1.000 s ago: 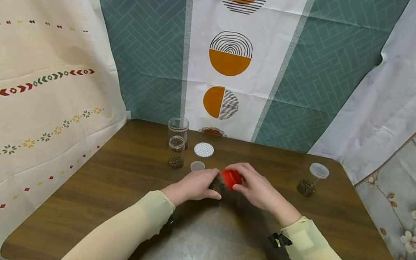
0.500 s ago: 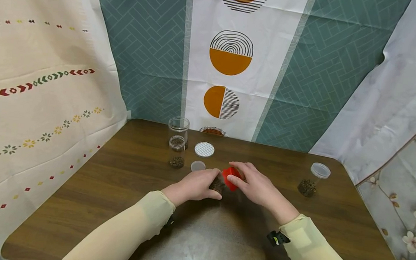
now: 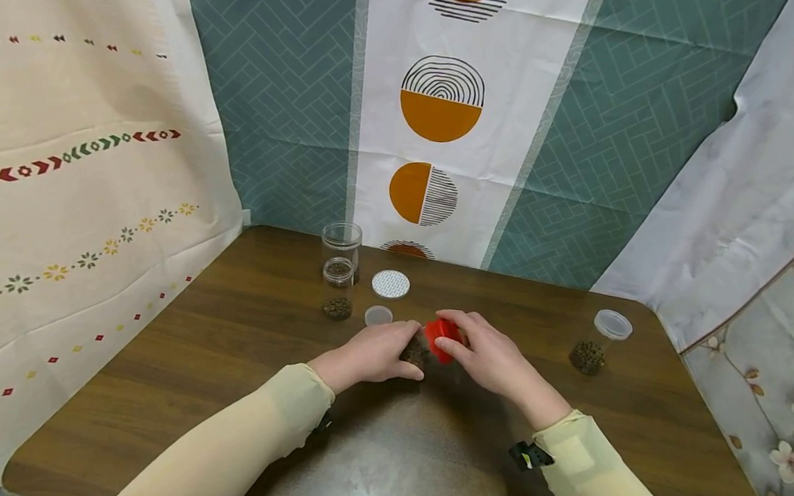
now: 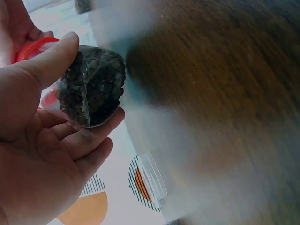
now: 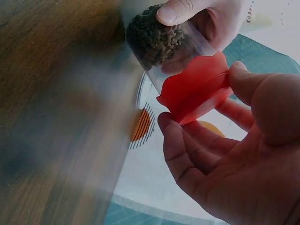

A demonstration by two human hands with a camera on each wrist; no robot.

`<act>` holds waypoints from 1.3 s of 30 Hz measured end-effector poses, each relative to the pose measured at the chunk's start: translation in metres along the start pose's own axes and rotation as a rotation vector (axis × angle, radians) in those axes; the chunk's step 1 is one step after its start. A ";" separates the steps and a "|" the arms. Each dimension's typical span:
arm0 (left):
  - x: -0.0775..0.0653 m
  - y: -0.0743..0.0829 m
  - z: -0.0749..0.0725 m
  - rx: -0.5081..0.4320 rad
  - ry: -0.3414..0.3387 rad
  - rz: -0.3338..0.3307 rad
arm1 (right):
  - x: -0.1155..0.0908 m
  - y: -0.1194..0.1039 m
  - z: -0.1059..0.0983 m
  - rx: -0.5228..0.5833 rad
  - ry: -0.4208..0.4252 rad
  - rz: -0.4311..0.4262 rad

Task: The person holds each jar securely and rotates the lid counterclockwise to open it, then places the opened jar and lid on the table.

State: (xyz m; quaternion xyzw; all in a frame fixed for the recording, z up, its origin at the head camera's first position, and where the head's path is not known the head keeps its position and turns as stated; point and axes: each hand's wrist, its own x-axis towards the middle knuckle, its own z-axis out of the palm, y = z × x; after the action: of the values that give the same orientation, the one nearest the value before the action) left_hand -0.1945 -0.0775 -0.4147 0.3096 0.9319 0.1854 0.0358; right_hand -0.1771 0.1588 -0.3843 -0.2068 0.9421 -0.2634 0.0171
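A clear jar (image 5: 154,42), partly filled with dark brown pellets, leans in my left hand (image 3: 374,352), whose thumb and fingers grip it near its bottom. My right hand (image 3: 493,359) pinches a red lid (image 5: 199,86) with a wavy edge between thumb and fingertips. The lid is at the jar's mouth; how far it is seated I cannot tell. In the head view the left hand covers much of the jar. A small clear lid (image 3: 378,316) lies on the table just beyond the left hand.
Behind the left hand stand a small uncovered jar (image 3: 338,294) of pellets and a larger clear jar (image 3: 341,237). A white textured disc (image 3: 390,284) lies beside them. Far right, another jar of pellets (image 3: 589,351) has a translucent lid. Cloth hangs behind the wooden table (image 3: 217,358).
My right hand's fingers and thumb have shifted around the red lid, the thumb now lying further across it. The left hand and its jar have stayed put.
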 end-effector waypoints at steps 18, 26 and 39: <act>-0.001 -0.001 0.001 -0.020 0.004 0.004 | -0.007 0.001 -0.003 0.072 0.004 -0.106; -0.001 -0.001 0.000 -0.035 0.003 0.004 | -0.007 0.002 -0.006 0.103 0.020 -0.110; 0.000 -0.002 0.000 -0.039 -0.003 0.000 | -0.008 0.005 -0.019 0.106 0.046 -0.105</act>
State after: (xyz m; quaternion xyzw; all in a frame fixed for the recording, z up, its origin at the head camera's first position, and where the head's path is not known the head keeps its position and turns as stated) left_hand -0.1954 -0.0785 -0.4156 0.3089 0.9281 0.2031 0.0431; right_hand -0.1748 0.1752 -0.3710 -0.2484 0.9148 -0.3182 -0.0075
